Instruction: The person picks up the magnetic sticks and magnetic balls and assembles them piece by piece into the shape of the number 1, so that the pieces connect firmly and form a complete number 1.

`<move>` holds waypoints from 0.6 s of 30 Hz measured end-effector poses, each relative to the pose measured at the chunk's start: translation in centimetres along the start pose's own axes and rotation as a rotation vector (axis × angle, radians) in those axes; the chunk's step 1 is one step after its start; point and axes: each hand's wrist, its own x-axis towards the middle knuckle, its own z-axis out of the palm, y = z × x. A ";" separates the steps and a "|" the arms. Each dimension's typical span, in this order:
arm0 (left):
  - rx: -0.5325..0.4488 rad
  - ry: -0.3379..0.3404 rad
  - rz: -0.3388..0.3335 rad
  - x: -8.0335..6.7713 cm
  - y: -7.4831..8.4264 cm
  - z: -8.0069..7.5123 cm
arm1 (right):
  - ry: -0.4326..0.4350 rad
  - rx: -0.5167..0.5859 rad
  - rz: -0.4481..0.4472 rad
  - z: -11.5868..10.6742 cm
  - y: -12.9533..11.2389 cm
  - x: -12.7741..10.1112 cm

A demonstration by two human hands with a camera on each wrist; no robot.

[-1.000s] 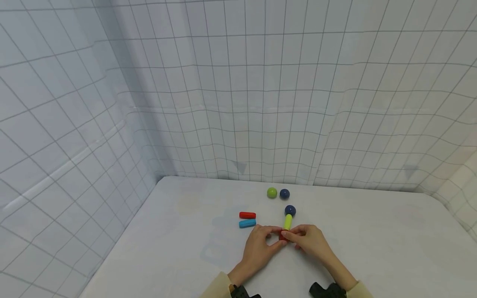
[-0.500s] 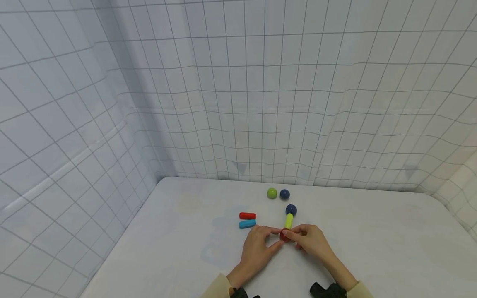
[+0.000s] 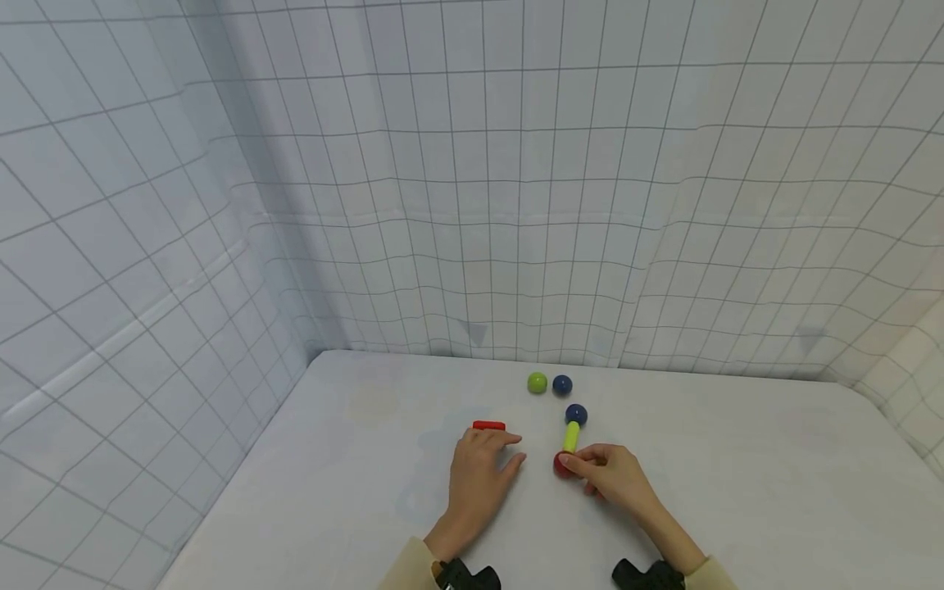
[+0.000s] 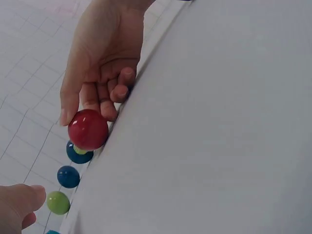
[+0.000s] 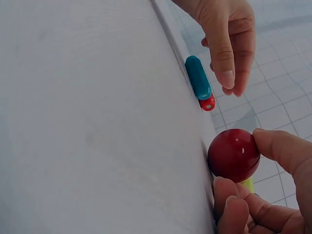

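My right hand pinches a glossy red ball between thumb and fingers. From that ball a yellow-green rod runs away from me to a dark blue ball; the three stand joined in a line on the table. To the left, my left hand hovers with thumb and fingers apart and nothing between them. In the right wrist view a blue rod lies beneath that hand, which hides it from the head view. Just past the fingers lies a red rod.
At the back of the white table sit a green ball and another dark blue ball, side by side. A white grid-patterned curtain rises behind the table and along its left side.
My left hand has let go of the red ball and moved left, over the blue rod. The right hand stays on the red ball, almost unmoved.
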 end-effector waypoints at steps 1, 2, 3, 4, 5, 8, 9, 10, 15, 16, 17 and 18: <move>0.005 0.013 -0.011 0.0 -0.3 -0.1 | 0.001 0.002 0.001 0.0 0.0 0.0; 0.013 0.024 -0.023 0.1 -0.7 -0.2 | 0.001 0.003 0.003 0.0 0.0 -0.1; 0.021 0.031 -0.033 0.1 -1.0 -0.3 | 0.001 0.005 0.005 0.0 0.0 -0.1; 0.027 0.036 -0.045 0.1 -1.3 -0.4 | 0.002 0.003 0.005 0.0 -0.1 -0.1; 0.035 0.037 -0.055 0.0 -1.5 -0.5 | 0.000 0.005 0.007 0.0 -0.1 -0.1; 0.049 0.030 -0.077 0.0 -2.0 -0.7 | -0.001 0.009 0.010 -0.1 -0.1 -0.2; 0.051 0.028 -0.080 0.0 -2.1 -0.8 | -0.002 0.010 0.012 -0.1 -0.1 -0.2; 0.050 0.022 -0.085 0.0 -2.2 -0.9 | -0.002 0.012 0.012 -0.1 -0.1 -0.2; 0.058 -0.006 -0.103 0.0 -2.3 -1.0 | -0.002 0.004 0.009 0.0 0.0 -0.1; 0.059 -0.013 -0.109 0.0 -2.3 -1.1 | -0.002 0.002 0.008 0.0 0.0 -0.1; 0.062 -0.018 -0.113 0.0 -2.4 -1.1 | -0.001 0.000 0.008 0.0 0.0 0.0; 0.064 -0.025 -0.118 0.0 -2.4 -1.1 | -0.001 -0.002 0.008 0.0 0.1 0.0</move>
